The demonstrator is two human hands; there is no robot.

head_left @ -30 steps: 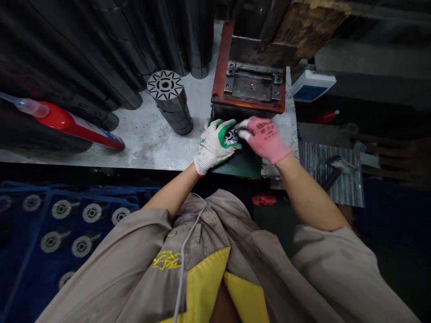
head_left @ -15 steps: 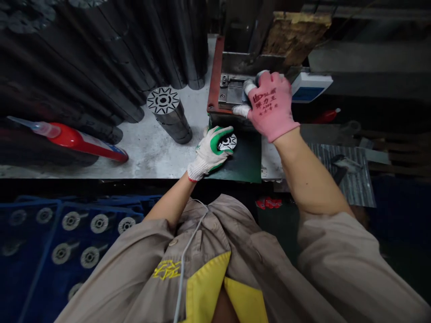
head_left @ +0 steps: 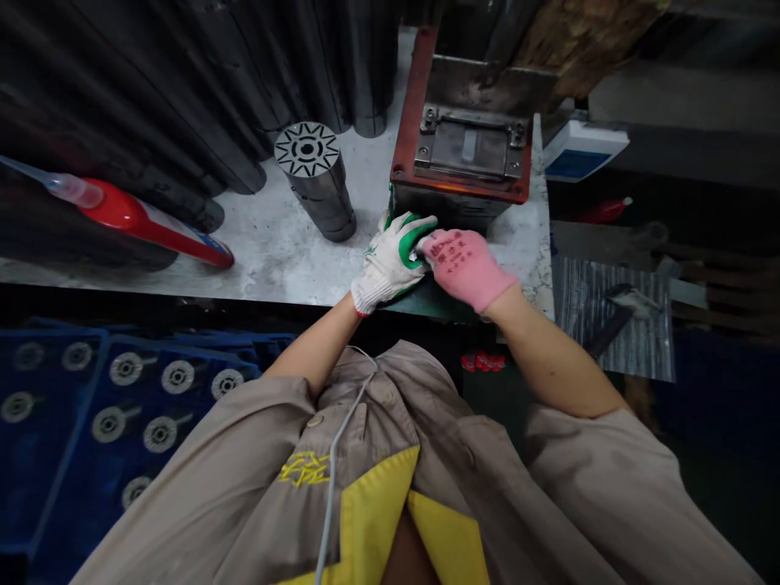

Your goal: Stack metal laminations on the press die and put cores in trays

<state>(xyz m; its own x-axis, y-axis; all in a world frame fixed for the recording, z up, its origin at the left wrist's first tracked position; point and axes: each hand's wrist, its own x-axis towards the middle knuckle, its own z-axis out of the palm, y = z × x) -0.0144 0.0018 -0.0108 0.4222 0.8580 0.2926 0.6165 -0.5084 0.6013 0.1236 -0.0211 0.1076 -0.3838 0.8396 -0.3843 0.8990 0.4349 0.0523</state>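
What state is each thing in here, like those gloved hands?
White-and-green gloved left hand: on dark green mat, fingers curled.
Pink gloved right hand: against the left hand.
Red-framed metal block: top plate bolted on.
Dark slotted metal cylinder: standing upright.
Red clear-nozzled bottle: lying on its side.

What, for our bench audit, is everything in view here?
dark metal cylinders: many, black, back left
slotted metal stack: one, dark grey, upright on the grey bench
adhesive tube: one, red, lying at left
press fixture: one, red frame, steel plate, back centre
green pad: one, dark green, under the hands
boxed device: one, white and blue, right
ribbed metal sheet: one, grey, right
round metal parts: several, silver, in blue trays, lower left
left hand: white glove, green palm, at the fixture
right hand: pink glove, beside the left
work shirt: beige, yellow collar, below
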